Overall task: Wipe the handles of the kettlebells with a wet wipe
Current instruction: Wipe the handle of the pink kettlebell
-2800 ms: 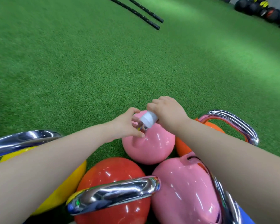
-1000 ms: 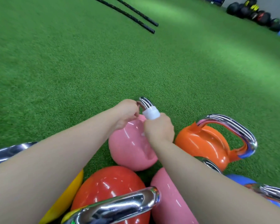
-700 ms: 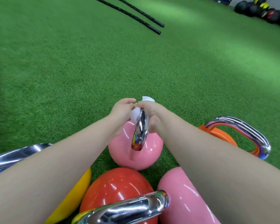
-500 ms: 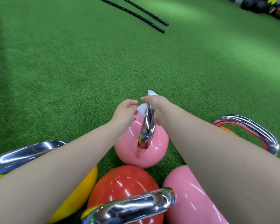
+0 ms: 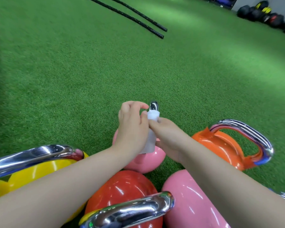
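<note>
A small pink kettlebell (image 5: 146, 162) stands on the green turf, its chrome handle (image 5: 153, 105) poking up between my hands. A white wet wipe (image 5: 152, 116) is wrapped around that handle and hangs down its near side. My right hand (image 5: 168, 139) grips the wipe around the handle from the right. My left hand (image 5: 132, 127) is against the handle's left side, thumb and fingers pinching the wipe's upper edge. Most of the handle is hidden by the wipe and my hands.
Around it stand an orange kettlebell (image 5: 224, 145), a red one (image 5: 122, 195), a yellow one (image 5: 23, 176) and a larger pink one (image 5: 192, 204), all with chrome handles. Two black battle ropes (image 5: 138, 18) lie far ahead. Dark medicine balls (image 5: 270, 17) sit at the far right.
My right hand has slid the wipe from the top of the handle down its near side. The handle's bare chrome top now shows above the wipe. My left hand stays at the handle.
</note>
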{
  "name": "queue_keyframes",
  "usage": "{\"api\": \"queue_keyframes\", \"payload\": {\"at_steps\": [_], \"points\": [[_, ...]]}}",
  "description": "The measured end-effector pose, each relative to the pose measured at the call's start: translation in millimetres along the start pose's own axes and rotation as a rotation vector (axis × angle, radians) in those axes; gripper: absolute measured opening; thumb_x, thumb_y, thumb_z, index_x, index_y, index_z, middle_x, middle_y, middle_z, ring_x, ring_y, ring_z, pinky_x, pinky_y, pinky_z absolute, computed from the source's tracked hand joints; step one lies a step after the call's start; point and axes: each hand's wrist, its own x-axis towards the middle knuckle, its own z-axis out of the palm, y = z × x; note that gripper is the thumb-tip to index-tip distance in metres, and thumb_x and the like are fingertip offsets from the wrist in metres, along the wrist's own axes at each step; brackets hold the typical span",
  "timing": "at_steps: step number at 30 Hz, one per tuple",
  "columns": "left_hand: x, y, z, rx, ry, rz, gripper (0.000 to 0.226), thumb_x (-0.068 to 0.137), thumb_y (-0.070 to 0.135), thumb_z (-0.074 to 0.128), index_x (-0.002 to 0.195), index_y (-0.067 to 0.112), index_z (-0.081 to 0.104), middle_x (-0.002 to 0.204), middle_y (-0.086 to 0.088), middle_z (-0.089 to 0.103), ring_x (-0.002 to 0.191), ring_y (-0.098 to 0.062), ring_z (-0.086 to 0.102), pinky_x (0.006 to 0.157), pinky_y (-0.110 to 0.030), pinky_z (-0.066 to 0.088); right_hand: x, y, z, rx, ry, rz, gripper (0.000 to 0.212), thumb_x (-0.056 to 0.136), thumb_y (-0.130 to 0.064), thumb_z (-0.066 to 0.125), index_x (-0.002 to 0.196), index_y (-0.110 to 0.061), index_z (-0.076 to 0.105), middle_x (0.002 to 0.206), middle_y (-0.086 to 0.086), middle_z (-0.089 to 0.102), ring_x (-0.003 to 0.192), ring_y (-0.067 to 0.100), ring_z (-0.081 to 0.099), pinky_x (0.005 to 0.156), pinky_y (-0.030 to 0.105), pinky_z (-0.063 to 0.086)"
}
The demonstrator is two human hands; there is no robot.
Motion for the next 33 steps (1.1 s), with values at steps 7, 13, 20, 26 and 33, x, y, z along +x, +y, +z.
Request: {"api": "queue_keyframes", "payload": {"at_steps": [7, 13, 20, 26, 33], "points": [[-2, -2, 18, 0.339, -0.38, -0.009, 0.031, 0.095, 0.013, 0.036, 0.124, 0.003, 0.042, 0.124, -0.012, 0.048, 0.111, -0.026, 0.047, 0.075, -0.026, 0.029, 7, -12, -9, 0.336, 0.181, 0.097, 0.026, 0.094, -0.018, 0.045, 0.115, -0.007, 0.057, 0.091, 0.007, 0.061, 0.067, 0.014, 0.054, 0.053, 0.025, 0.042], [33, 14, 20, 0.392, -0.428, -0.091, 0.01, 0.085, 0.002, 0.046, 0.078, 0.009, 0.045, 0.063, 0.0, 0.043, 0.064, -0.022, 0.04, 0.044, -0.028, 0.023, 21, -21, -3, 0.348, 0.221, 0.069, 0.031, 0.097, -0.016, 0.039, 0.067, -0.014, 0.044, 0.028, -0.008, 0.04, 0.042, 0.011, 0.042, 0.051, 0.024, 0.029], [71, 4, 26, 0.028, -0.441, -0.401, 0.024, 0.09, 0.018, 0.053, 0.069, 0.007, 0.049, 0.063, -0.005, 0.048, 0.054, -0.016, 0.042, 0.048, -0.025, 0.032, 43, -22, -2, 0.268, 0.282, 0.059, 0.016, 0.096, -0.011, 0.042, 0.097, -0.002, 0.055, 0.098, 0.019, 0.063, 0.088, 0.027, 0.062, 0.089, 0.043, 0.05], [47, -18, 2, -0.157, -0.559, -0.41, 0.022, 0.089, 0.02, 0.06, 0.1, 0.003, 0.068, 0.103, -0.017, 0.068, 0.093, -0.025, 0.064, 0.089, -0.044, 0.049, 30, 7, -7, 0.077, 0.229, -0.038, 0.023, 0.089, -0.002, 0.039, 0.097, 0.004, 0.06, 0.082, 0.015, 0.06, 0.073, 0.026, 0.055, 0.071, 0.036, 0.045], [-8, -48, -5, -0.132, -0.534, -0.238, 0.02, 0.079, 0.006, 0.07, 0.099, 0.007, 0.07, 0.096, -0.006, 0.073, 0.095, -0.018, 0.067, 0.091, -0.042, 0.05, -8, 48, -5, -0.223, 0.099, -0.159, 0.024, 0.092, -0.002, 0.047, 0.105, -0.007, 0.066, 0.099, 0.007, 0.071, 0.095, 0.02, 0.067, 0.086, 0.033, 0.052]]}}
